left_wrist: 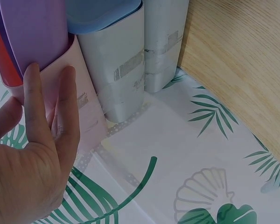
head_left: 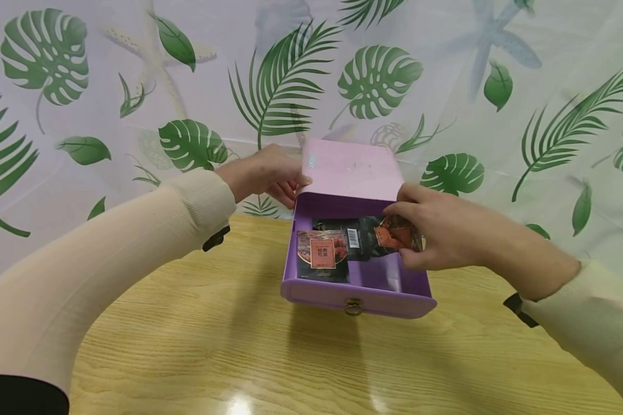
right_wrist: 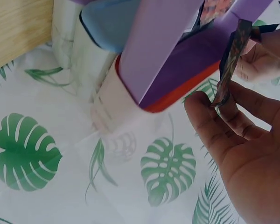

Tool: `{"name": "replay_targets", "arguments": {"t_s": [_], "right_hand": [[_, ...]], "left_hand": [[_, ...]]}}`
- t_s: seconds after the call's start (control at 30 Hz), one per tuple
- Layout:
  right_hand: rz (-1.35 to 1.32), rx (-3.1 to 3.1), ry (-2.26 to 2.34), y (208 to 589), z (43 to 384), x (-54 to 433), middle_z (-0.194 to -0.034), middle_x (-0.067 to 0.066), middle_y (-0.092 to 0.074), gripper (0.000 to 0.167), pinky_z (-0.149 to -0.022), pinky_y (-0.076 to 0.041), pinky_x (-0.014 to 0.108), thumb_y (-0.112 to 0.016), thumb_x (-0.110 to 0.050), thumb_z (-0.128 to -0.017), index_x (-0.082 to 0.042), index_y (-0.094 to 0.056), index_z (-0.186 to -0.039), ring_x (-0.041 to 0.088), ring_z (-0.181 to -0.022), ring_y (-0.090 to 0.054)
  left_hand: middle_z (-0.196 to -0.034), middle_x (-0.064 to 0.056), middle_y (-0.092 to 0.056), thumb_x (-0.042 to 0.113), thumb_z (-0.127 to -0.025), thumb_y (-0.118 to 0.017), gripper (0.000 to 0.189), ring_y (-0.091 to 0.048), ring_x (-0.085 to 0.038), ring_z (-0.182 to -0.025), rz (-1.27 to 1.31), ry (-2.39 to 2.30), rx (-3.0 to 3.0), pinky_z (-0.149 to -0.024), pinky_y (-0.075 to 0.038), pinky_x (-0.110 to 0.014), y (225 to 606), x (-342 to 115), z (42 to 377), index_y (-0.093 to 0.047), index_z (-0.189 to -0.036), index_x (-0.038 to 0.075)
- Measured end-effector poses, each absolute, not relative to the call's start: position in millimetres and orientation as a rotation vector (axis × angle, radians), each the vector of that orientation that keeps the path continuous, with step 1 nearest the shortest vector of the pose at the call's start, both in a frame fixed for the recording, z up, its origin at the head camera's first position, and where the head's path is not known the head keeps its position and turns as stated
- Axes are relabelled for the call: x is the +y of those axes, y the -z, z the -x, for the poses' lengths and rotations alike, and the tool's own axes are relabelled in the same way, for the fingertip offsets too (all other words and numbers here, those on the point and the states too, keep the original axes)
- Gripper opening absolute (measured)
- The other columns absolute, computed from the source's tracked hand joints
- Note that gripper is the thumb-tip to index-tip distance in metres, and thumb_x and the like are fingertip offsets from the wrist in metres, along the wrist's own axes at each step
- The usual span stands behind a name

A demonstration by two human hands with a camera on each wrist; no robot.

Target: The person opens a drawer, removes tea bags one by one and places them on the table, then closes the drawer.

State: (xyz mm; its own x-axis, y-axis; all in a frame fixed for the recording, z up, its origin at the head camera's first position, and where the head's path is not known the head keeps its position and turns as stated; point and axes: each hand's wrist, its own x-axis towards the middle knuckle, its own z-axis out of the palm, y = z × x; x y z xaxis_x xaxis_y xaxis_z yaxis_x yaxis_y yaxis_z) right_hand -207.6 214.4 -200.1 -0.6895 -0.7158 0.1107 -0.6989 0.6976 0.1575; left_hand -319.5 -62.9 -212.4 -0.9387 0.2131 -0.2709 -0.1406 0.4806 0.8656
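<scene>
A purple drawer [head_left: 360,302] with a ring pull stands out from a pink case [head_left: 350,170]. A black tea packet [head_left: 322,256] with an orange-red label lies in its left part. More dark packets [head_left: 337,222] lie behind it, one showing a barcode. Over the drawer's right side, my right hand [head_left: 446,230] pinches a black-and-red packet [right_wrist: 231,65] between thumb and fingers. My left hand [head_left: 272,173] rests against the case's front left corner, its fingers [left_wrist: 67,112] fairly straight along the side and the thumb at the top edge.
Below the pink case, further white drawer units [left_wrist: 126,74] are stacked, one with a blue drawer front [right_wrist: 109,23]. They stand on a wood-grain table [head_left: 202,346]. A white cloth with green leaves [head_left: 291,75] hangs close behind.
</scene>
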Motion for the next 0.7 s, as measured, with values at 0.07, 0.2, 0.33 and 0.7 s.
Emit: {"name": "replay_targets", "arguments": {"t_s": [0.07, 0.2, 0.33, 0.7], "right_hand": [[-1.118, -2.751, 0.166, 197.0, 207.0, 218.7, -0.105, 0.005, -0.052, 0.052, -0.067, -0.048, 0.03, -0.072, -0.024, -0.074, -0.004, -0.067, -0.122, 0.011, -0.078, -0.051], [-1.072, -2.747, 0.167, 192.4, 208.2, 228.6, -0.107, 0.005, -0.053, 0.052, -0.069, -0.05, 0.032, -0.073, -0.024, -0.073, -0.004, -0.067, -0.12, 0.012, -0.081, -0.052], [-1.012, -2.758, 0.162, 189.3, 211.5, 239.9, -0.112, 0.007, -0.055, 0.054, -0.072, -0.052, 0.036, -0.075, -0.024, -0.072, -0.004, -0.067, -0.121, 0.016, -0.085, -0.055], [-0.93, -2.793, 0.134, 185.4, 225.5, 268.3, -0.107, 0.008, -0.057, 0.053, -0.074, -0.051, 0.039, -0.077, -0.022, -0.074, 0.001, -0.067, -0.121, 0.018, -0.087, -0.055]], "left_hand": [[-0.1, -0.02, -0.066, 0.015, -0.096, -0.067, 0.02, -0.07, -0.023, -0.064, -0.06, -1.443, 2.389, -0.072, -0.063, -0.036, 212.3, -62.8, 319.3, -0.064, -0.098, -0.005], [-0.1, -0.02, -0.066, 0.015, -0.096, -0.068, 0.02, -0.07, -0.023, -0.064, -0.052, -1.441, 2.396, -0.071, -0.063, -0.036, 212.1, -62.6, 318.8, -0.064, -0.099, -0.005], [-0.1, -0.02, -0.067, 0.015, -0.096, -0.068, 0.021, -0.071, -0.023, -0.066, -0.043, -1.441, 2.401, -0.071, -0.063, -0.035, 212.2, -62.6, 318.3, -0.064, -0.101, -0.005], [-0.099, -0.02, -0.067, 0.014, -0.096, -0.067, 0.021, -0.071, -0.024, -0.068, -0.055, -1.449, 2.393, -0.07, -0.063, -0.035, 212.9, -62.6, 318.2, -0.064, -0.105, -0.004]]}}
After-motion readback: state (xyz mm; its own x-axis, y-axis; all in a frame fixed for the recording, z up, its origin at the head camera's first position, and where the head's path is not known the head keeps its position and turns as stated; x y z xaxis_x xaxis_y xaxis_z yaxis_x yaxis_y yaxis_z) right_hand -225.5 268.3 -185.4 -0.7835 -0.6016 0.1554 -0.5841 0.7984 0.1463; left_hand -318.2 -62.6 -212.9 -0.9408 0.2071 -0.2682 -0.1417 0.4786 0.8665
